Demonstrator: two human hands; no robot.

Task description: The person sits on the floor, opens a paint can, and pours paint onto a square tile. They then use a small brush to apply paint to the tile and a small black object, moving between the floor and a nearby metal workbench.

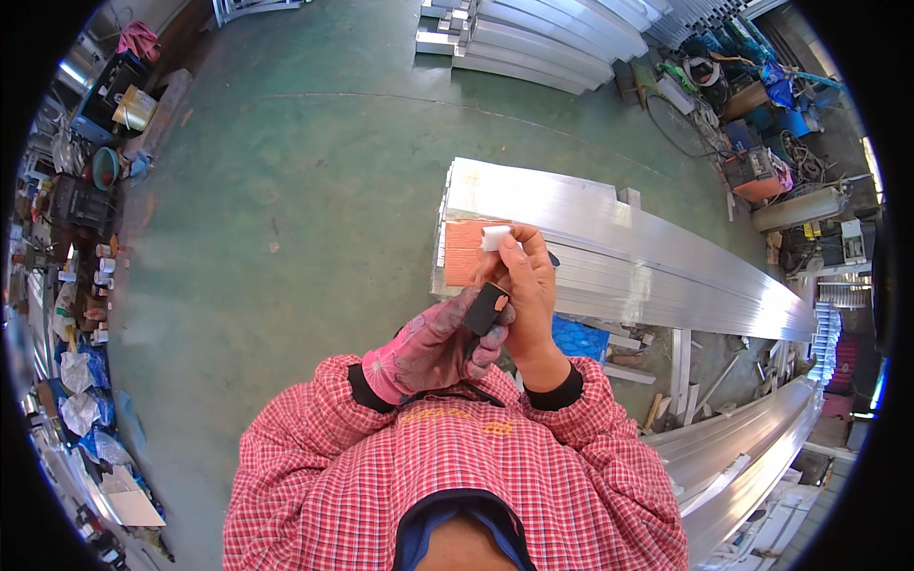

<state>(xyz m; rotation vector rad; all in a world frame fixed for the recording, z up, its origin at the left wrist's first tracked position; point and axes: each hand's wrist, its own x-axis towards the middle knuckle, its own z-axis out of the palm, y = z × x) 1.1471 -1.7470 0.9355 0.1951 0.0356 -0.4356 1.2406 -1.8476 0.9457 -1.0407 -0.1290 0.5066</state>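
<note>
My left hand (426,343), in a pink and grey stained glove, is closed around a small black block (483,312) with an orange patch at one end. My bare right hand (529,285) pinches a small white strip (493,238) between thumb and fingertips, just above the block. What the strip is made of I cannot tell. Behind my fingers, an orange ribbed piece (462,252) lies at the near left end of a stack of long silver metal profiles (571,205). The right hand's lower fingers are partly hidden.
More long profiles (533,43) are stacked at the far side, and others (752,443) run along the lower right. A blue sheet (581,338) and offcuts lie beneath the nearer stack. Tools and a cable (657,114) clutter the right; shelves of supplies line the left.
</note>
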